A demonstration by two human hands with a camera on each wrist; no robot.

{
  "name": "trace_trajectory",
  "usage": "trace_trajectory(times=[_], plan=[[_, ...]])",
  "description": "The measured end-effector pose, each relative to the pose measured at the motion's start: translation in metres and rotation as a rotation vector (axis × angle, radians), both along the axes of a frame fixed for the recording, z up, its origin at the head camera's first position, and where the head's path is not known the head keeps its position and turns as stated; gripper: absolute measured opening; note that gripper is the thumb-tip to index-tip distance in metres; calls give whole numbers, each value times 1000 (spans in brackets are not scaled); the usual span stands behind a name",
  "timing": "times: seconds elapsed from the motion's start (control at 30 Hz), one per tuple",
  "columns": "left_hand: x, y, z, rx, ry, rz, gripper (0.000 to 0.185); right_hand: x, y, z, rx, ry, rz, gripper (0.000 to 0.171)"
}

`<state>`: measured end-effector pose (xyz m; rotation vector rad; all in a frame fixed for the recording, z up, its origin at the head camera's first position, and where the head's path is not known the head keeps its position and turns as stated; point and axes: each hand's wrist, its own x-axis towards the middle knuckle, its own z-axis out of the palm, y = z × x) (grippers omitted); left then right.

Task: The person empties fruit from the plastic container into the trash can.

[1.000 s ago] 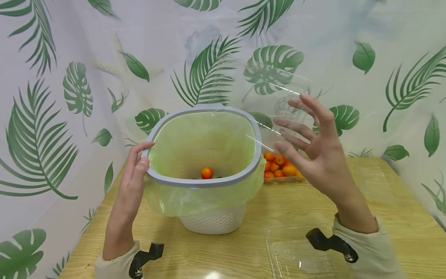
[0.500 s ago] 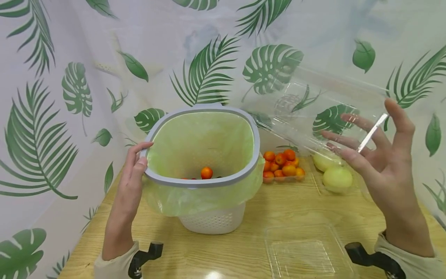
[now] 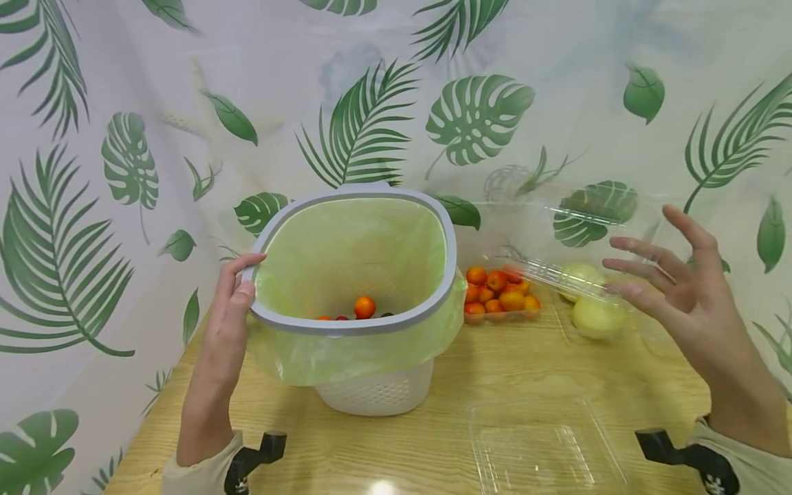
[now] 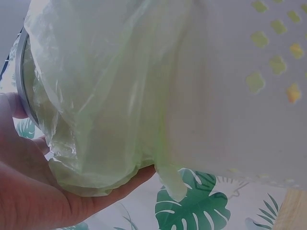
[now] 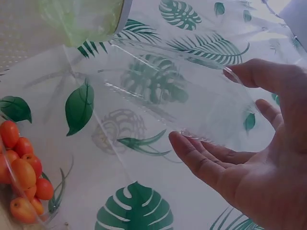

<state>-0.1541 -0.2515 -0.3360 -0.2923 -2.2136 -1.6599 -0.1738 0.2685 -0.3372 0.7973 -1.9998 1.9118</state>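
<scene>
Head view: the bin [image 3: 355,275], tilted on the table [image 3: 433,440], is gripped at its rim by the left hand [image 3: 232,302]; a clear plastic tray [image 3: 575,234] is held by the right hand [image 3: 687,295], fingers spread, above the fruit.

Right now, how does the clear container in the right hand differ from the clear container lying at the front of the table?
The held clear container is lifted and tilted above the fruit, carried by the right hand; the front clear container lies flat on the table, untouched. Both are transparent plastic and look empty.
</scene>
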Motion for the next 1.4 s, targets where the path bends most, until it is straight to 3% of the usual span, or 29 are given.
trace_trajectory(times=[0.4, 0.6, 0.73, 1.17, 1.4], plan=[[2, 2, 1, 0, -8, 2, 45, -21, 10, -27, 182, -144, 64, 92], [2, 2, 1, -10, -5, 6, 45, -26, 9, -38, 408, -235, 19, 92], [1, 2, 1, -6, -9, 10, 45, -31, 7, -47, 485, -306, 107, 89], [2, 3, 1, -1, -18, 12, 45, -42, 14, -76, 477, -484, 391, 82], [2, 2, 1, -2, -14, 6, 45, -43, 16, -84, 515, -565, 437, 84]])
